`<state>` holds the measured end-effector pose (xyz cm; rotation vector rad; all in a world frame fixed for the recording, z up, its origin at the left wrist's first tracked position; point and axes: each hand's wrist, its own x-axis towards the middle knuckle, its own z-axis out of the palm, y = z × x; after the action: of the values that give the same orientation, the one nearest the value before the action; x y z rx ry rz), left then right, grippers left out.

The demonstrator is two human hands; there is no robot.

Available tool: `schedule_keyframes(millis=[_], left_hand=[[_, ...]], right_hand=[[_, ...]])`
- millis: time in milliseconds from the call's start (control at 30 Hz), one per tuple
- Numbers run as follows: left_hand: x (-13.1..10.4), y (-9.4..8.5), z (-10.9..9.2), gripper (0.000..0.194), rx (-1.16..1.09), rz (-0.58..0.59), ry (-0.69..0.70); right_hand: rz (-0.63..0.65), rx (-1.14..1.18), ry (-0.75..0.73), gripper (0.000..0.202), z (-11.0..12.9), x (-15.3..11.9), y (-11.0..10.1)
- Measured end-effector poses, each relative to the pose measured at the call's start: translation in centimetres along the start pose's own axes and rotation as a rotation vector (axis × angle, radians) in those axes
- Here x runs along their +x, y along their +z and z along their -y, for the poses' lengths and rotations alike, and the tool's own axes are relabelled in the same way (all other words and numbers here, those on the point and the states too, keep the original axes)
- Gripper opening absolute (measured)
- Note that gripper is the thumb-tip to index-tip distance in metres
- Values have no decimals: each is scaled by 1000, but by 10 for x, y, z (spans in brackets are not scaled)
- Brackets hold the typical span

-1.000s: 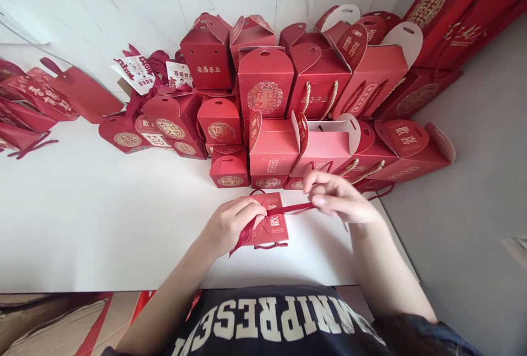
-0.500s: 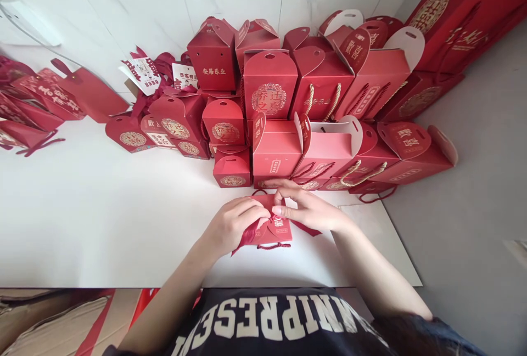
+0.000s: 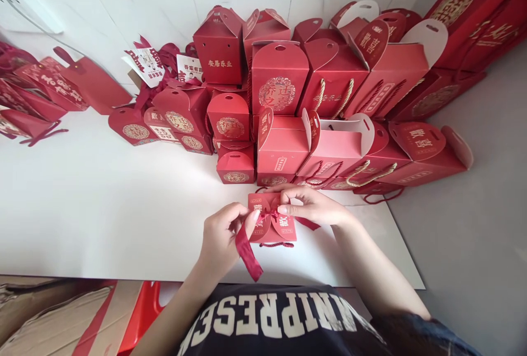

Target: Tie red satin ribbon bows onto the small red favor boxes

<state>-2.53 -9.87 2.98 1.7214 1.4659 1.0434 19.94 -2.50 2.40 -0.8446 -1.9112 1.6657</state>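
Note:
A small red gift box (image 3: 272, 233) with rounded closing flaps and a twisted cord handle rests on the white table in front of me. Across its top runs a dark red ribbon (image 3: 249, 254), knotted into a small bow at the middle. My left hand (image 3: 224, 230), at the box's left, pinches one part of the ribbon, and a loose tail hangs toward me. At the bow's right side, my right hand (image 3: 310, 205) pinches the ribbon between thumb and forefinger. Another tail sticks out beneath that hand.
Several red gift boxes (image 3: 284, 145) stand stacked behind, close to my hands. Red bags with ribbons (image 3: 43, 90) lie at the far left. A grey wall (image 3: 473, 224) bounds the right. Cardboard (image 3: 61, 317) and a red plastic item (image 3: 140, 317) are below the table's front edge.
My left hand has drawn away to the left with the ribbon, uncovering the bow and the box's left flap. The right hand stays at the knot.

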Motion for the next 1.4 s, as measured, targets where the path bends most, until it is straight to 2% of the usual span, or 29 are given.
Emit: schedule_keyframes(millis=[100,233,567,700,900,1000,1100,1200,1233,1300,1367,1400], left_hand=[[-3,-5,-2,37,-119,107,-204],[-2,-9,1,40,-257,190,-334],[-2,-24,25,33,-459,266,-383],[-3,-27,33,32,-486,244,-428],[-1,-22,57,35,-513,206,-528],[8,-39,69,39,-437,211,-542],[17,-77,76,37,-213,138,-523],[23,-119,73,36,130,323,-431],[25,-128,69,40,230,333,-410],[30,-132,56,48,377,227,-365],[37,-116,39,46,412,175,-279],[40,-102,31,42,385,230,-211]], right_hand=[[-12,-20,-3,36,0,-2,-1],[-12,-31,-24,34,-1,-6,-4],[-73,-57,-11,34,0,-16,-8],[-120,-96,12,32,0,-20,-9],[-155,-95,61,34,-10,-21,-8],[-148,-129,84,36,-10,-24,-10],[-130,-182,113,40,-4,-30,-12],[-110,-194,175,47,2,-35,-12],[-112,-189,179,47,4,-36,-11],[-134,-190,158,46,7,-37,-9],[-163,-233,127,43,11,-36,-6],[-182,-267,105,42,12,-35,-5]])
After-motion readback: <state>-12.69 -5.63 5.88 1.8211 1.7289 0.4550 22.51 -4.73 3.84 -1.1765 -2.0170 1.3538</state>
